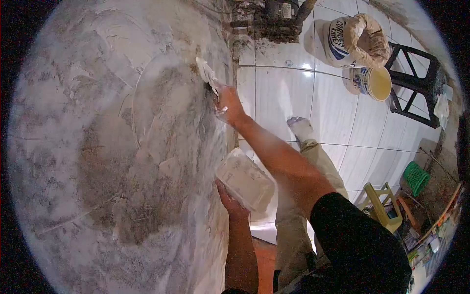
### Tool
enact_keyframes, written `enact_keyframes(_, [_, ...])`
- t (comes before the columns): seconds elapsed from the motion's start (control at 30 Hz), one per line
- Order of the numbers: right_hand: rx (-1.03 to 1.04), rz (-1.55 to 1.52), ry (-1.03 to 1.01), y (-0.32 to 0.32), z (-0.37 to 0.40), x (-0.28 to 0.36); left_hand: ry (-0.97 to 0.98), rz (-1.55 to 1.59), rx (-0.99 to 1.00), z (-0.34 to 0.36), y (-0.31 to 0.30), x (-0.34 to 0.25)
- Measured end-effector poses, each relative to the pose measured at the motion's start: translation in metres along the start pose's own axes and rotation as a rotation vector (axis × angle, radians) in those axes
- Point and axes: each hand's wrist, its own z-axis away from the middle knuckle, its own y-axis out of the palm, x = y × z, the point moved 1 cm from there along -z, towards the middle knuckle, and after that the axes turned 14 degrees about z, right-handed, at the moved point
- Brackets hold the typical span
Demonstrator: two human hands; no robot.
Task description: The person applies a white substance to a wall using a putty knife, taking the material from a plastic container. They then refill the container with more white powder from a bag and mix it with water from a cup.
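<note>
My right hand [229, 105] is closed around the handle of a putty knife [207, 74], whose blade is coated in white plaster and lies close to or against the wall [166, 103]. White smears mark the fingers. Lower down, my left hand [231, 200] grips a rectangular plastic tub [247, 182] from its side and underneath. Pale plaster covers the inside of the tub, which is tilted toward the camera. The wall has white, patchy plaster with darker grey areas in the middle.
On the white tiled floor [333, 115] stand a large bucket [338, 44] with a paper bag in it, a smaller bucket [364, 83] and a black step stool [416, 81]. A dark pump-like machine [281, 22], yellow-green stool [382, 206] and green basket [416, 177] are farther off.
</note>
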Motion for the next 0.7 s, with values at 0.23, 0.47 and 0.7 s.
enact_keyframes(0.23, [0.233, 0.383, -0.22, 0.02, 0.001, -0.097, -0.008, 0.027, -0.059, 0.002, -0.017, 0.009])
enact_keyframes(0.47, [0.271, -0.643, 0.047, 0.169, 0.13, -0.262, -0.012, -0.105, -0.196, 0.002, -0.054, 0.015])
enact_keyframes(0.7, [0.563, -1.346, 0.772, 0.157, 0.149, -0.213, 0.011, -0.068, -0.238, -0.006, -0.075, 0.012])
